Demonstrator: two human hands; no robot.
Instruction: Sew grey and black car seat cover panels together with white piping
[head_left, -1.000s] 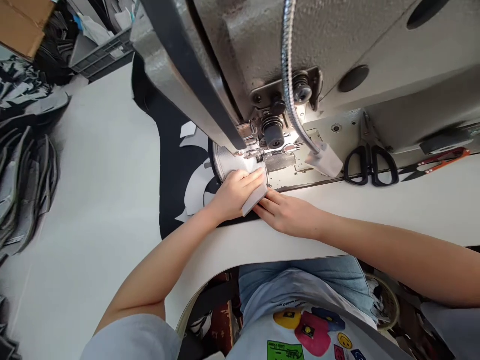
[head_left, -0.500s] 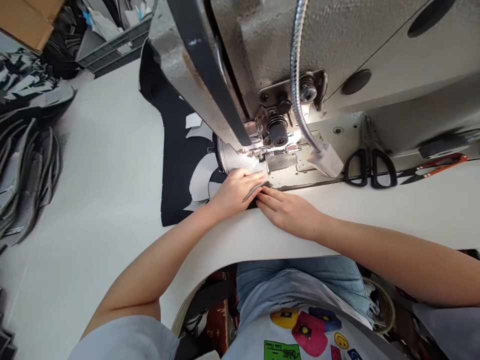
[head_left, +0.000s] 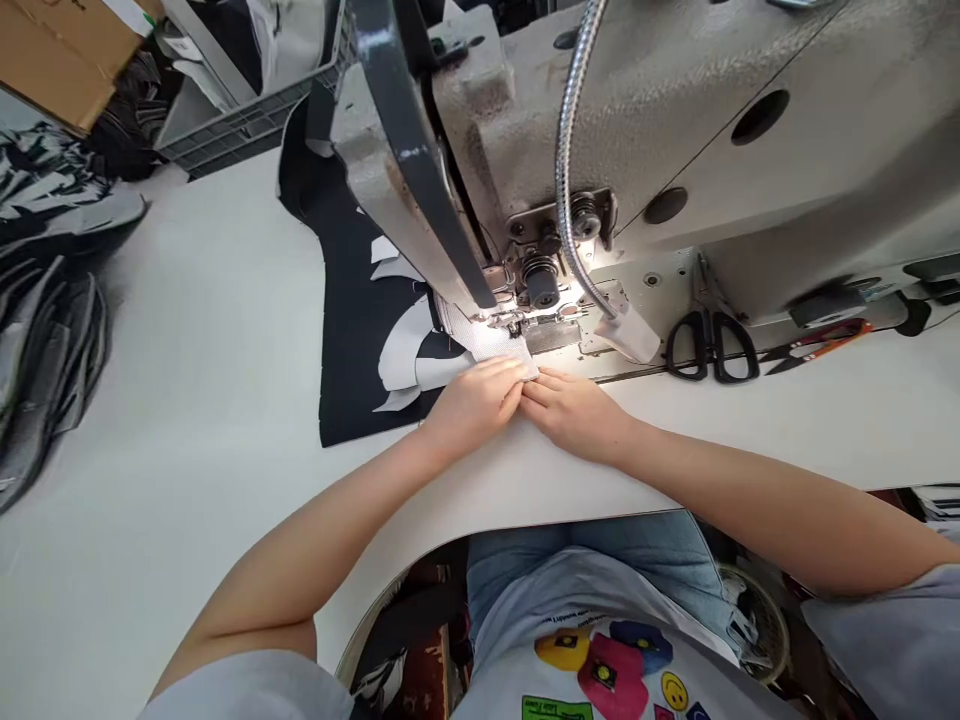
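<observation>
- White work table (head_left: 210,330): runs under everything, with the sewing machine as landmark; its curved cut-out edge is near the person's waist
- Industrial sewing machine (head_left: 675,130): one, gray, top of view, cut off by the frame at top and right
- Black fabric panel (head_left: 349,330): one, on the table left of the machine's needle area, its far end hidden behind the machine; at least three white pieces (head_left: 405,360) lie on it
- Dark gray cut pieces (head_left: 45,340): heaps far left of the machine, exact count unclear, cut off by the frame
- Left hand (head_left: 472,405): just in front of the needle area, fingers closed together and curled over the near edge of the gray mesh fabric piece (head_left: 487,340)
- Right hand (head_left: 574,410): just right of the left hand, fingertips (head_left: 544,378) touching the piece's near corner; pinching or not, cannot tell
- Piece runs under the presser foot (head_left: 514,322); needle hidden in glare
- Black-handled scissors (head_left: 709,345): one, right of the machine's needle area
- Orange thread snips (head_left: 821,350): one, just right of the scissors
</observation>
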